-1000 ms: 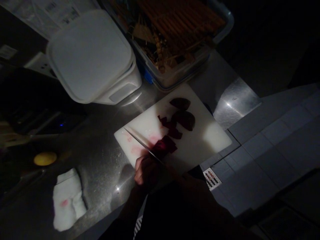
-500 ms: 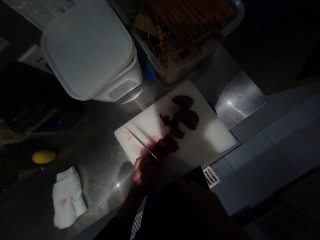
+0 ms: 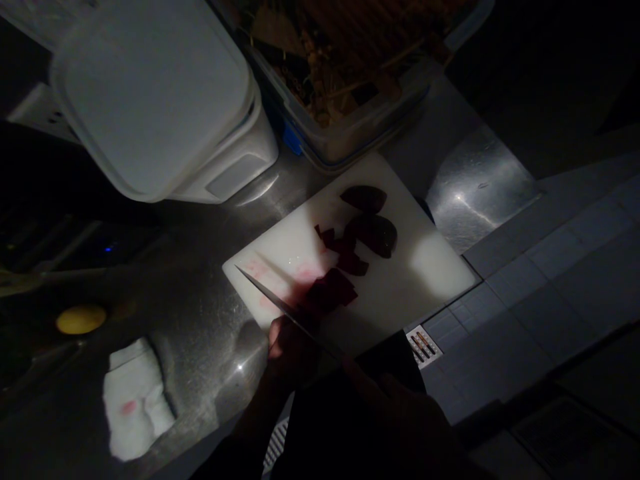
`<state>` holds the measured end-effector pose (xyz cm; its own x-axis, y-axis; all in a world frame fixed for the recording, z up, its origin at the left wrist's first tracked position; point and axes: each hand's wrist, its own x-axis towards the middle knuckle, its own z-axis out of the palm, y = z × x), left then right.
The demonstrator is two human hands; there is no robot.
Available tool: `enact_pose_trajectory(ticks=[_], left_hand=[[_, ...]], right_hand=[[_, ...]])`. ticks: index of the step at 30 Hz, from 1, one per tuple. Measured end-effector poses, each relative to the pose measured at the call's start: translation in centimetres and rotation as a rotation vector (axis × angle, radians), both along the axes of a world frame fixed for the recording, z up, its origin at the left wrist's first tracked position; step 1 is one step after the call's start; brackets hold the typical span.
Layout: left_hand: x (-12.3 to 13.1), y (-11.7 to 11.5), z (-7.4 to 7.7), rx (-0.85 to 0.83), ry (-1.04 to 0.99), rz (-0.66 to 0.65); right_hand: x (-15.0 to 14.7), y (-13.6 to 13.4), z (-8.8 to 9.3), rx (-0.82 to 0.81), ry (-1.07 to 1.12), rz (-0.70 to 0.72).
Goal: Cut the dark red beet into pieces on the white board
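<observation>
Risk: blade of chef's knife lies just beside knuckles of L hand. If fingers uncurl or slide past blade line, a cut is likely. Low light adds to risk: R hand and knife handle nearly black, edge-to-finger gap hard to judge. Pink beet-juice smears on white cutting board could make pieces slip under edge. Board rests on stainless desk; anything under it not visible, so if it skids on steel, knife control would suffer.

Pose: L forearm enters from bottom of view, hand curled, knuckles toward blade. Fingers bent, apparently clenched, but can't tell if gripping beet; contact hidden in shadow. R arm enters from lower right, hand closed round handle as far as shadow shows, blade angled up-left over board, tip near board's L corner.

Location: beetroot chunks in loose cluster mid-board, just ahead of L hand; two larger beetroot wedges further up board, well apart from both hands.
</observation>
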<state>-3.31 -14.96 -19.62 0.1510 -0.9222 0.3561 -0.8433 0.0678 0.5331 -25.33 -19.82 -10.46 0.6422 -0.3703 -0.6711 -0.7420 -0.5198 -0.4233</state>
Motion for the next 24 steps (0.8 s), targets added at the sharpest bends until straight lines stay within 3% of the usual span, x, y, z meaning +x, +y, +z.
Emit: enact_pose_trajectory(ticks=[8,24], left_hand=[[-0.1,-1.3,1.0,-0.092,-0.035,-0.037],[0.1,-1.7,1.0,-0.124,-0.059,-0.097]], right_hand=[[-0.1,0.2,-0.5,-0.050,-0.031,-0.015],[0.1,0.2,-0.8,-0.038,-0.012,0.009]])
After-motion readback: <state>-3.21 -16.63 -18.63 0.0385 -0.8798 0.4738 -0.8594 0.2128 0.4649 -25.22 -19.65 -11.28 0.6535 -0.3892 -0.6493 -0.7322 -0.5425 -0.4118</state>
